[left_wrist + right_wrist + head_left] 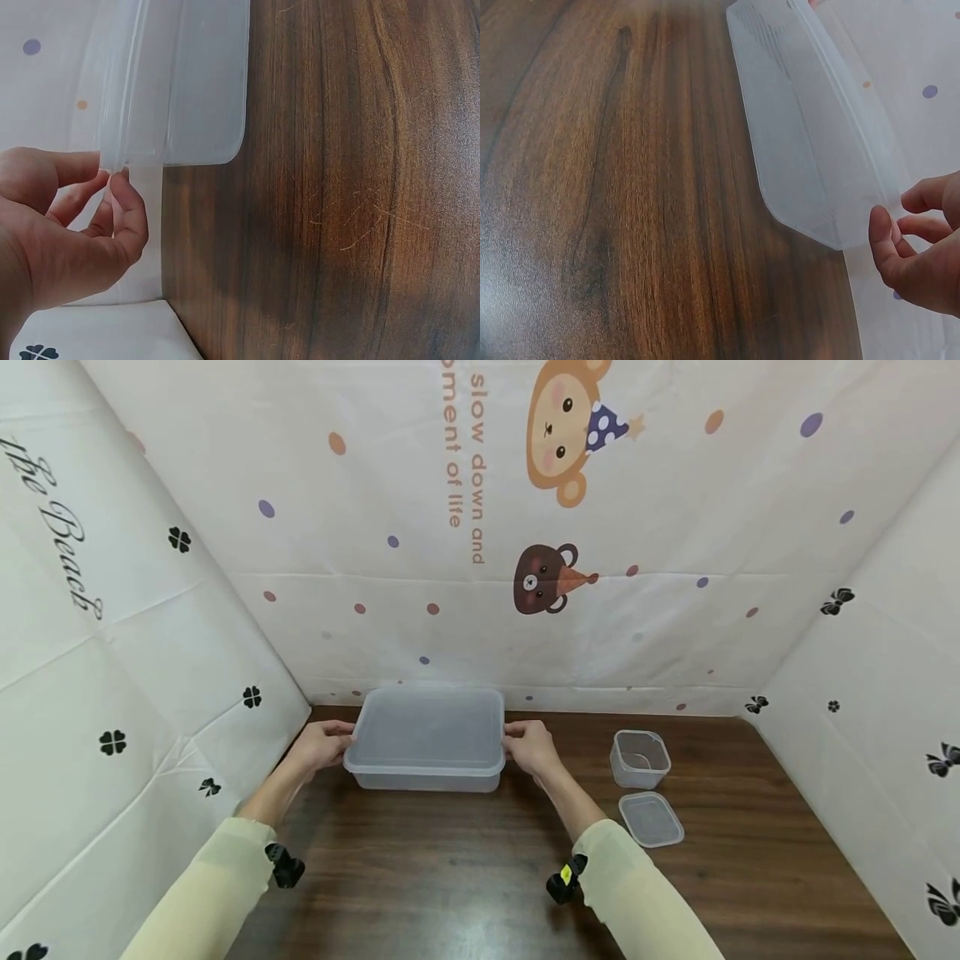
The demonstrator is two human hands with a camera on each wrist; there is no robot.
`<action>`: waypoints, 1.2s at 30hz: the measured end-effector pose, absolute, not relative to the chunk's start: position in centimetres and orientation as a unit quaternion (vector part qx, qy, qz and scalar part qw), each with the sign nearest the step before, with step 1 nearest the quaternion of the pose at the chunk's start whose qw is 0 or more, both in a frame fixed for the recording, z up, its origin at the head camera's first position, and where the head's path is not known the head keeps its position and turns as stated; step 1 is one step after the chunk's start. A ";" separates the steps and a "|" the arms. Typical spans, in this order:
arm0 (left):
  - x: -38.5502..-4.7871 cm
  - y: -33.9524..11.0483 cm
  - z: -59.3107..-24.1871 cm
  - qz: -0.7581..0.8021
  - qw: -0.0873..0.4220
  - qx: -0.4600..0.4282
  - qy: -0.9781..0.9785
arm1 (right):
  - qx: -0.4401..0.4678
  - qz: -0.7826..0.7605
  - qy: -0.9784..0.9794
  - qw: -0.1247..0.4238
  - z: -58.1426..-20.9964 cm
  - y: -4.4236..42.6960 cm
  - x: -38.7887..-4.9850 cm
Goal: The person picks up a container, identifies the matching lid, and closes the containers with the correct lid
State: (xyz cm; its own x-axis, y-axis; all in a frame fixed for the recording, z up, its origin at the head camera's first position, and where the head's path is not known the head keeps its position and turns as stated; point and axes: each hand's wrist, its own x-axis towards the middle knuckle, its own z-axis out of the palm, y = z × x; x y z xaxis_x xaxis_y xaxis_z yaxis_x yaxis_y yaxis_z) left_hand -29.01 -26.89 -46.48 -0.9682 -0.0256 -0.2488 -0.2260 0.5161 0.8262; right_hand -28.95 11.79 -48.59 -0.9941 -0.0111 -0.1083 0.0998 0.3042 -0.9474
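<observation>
Back sheet [660,647]: "slow down and" and "oment of life" are printed in tan letters running downward, the latter cut off at the head view's top.
Left sheet [67,685]: "the Beach" is written in black script.

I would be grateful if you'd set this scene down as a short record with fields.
Surface: dark wood-grain table
Large rectangular plastic container: on the table, large lid on top
Left hand: pinches the large lid's rim at its left end
Right hand: pinches the same rim at the right end
Small square plastic container: uncovered, right of the large one
Small lid: flat on the table, nearer the viewer than the small container
Backdrop: white printed sheet
</observation>
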 end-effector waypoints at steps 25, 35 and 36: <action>-28.9 -27.6 -46.9 0.534 0.124 -0.067 0.834 | 0.030 -0.642 0.764 0.062 -48.9 11.9 -28.9; -28.8 -27.6 -47.0 0.549 0.128 -0.065 0.824 | 0.044 -0.696 0.713 0.073 -49.3 12.5 -29.0; -28.8 -27.6 -47.0 0.549 0.128 -0.065 0.823 | 0.045 -0.697 0.712 0.073 -49.3 12.5 -29.0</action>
State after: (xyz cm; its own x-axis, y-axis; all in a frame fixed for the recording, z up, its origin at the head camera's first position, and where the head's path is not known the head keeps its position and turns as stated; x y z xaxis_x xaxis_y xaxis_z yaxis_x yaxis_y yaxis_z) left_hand -28.82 -27.58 -47.01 -0.9588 0.0338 -0.2820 -0.2474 0.3882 0.8877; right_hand -29.04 12.52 -49.30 -0.9853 -0.0388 -0.1665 0.1657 0.0239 -0.9859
